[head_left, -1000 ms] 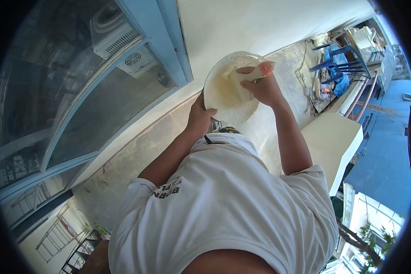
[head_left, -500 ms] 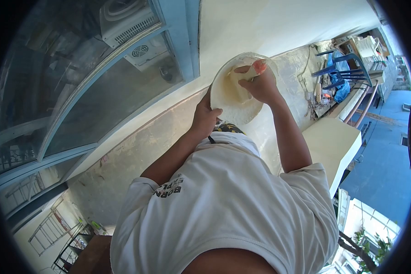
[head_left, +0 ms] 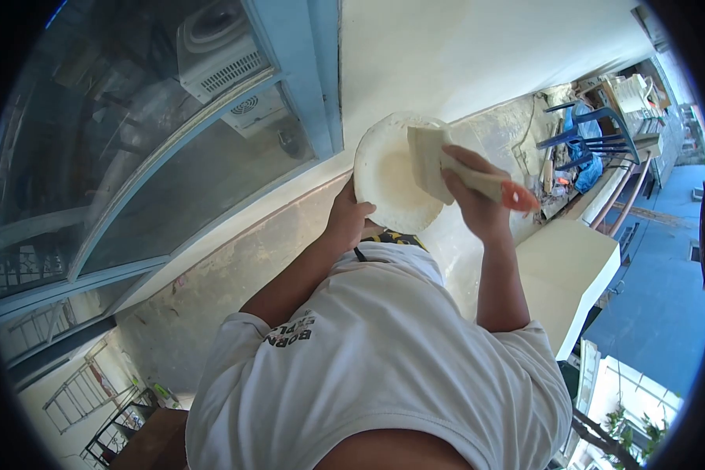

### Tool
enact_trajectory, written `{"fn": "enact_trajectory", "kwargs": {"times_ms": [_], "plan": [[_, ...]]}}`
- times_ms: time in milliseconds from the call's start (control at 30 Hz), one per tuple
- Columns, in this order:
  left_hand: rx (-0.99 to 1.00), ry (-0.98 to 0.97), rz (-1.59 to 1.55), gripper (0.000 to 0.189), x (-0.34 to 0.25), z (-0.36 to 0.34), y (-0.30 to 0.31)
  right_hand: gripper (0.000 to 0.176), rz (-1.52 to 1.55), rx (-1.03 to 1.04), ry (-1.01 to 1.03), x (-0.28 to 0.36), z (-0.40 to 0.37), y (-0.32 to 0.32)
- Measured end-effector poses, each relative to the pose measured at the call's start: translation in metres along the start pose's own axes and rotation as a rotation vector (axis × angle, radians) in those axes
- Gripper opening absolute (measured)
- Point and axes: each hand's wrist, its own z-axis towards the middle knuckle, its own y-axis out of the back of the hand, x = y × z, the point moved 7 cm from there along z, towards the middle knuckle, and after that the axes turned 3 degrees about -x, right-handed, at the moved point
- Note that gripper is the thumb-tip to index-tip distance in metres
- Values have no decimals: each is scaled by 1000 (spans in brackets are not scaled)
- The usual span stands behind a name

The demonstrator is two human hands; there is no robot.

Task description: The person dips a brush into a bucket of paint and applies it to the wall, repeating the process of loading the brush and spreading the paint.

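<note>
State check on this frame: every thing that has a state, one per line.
bowl: held up at its rim, inside smeared with cream putty.
putty knife: gripped by the handle, blade coated, over the bowl.
left hand: fingers closed on the bowl's rim.
right hand: fingers closed round the putty knife.

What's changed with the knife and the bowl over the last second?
The right hand turned the putty knife over: its orange handle end swung from up to lower right, blade now lifted over the bowl. The left hand still grips the bowl's rim.
</note>
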Motion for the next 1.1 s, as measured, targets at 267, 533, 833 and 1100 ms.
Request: {"fn": "enact_trajectory", "kwargs": {"times_ms": [267, 533, 833, 1100], "plan": [[5, 91, -69, 62, 13, 33, -15, 24, -9, -78, 163, -57, -15, 1], [-89, 63, -52, 59, 24, 69, -33, 29, 340, -211, -260, -157, 11, 48], [-143, 66, -97, 64, 41, 90, -43, 34, 431, -135, -384, -184, 27, 68], [-210, 118, -126, 63, 61, 93, -39, 29, 372, -124, -141, -189, 27, 70]]}}
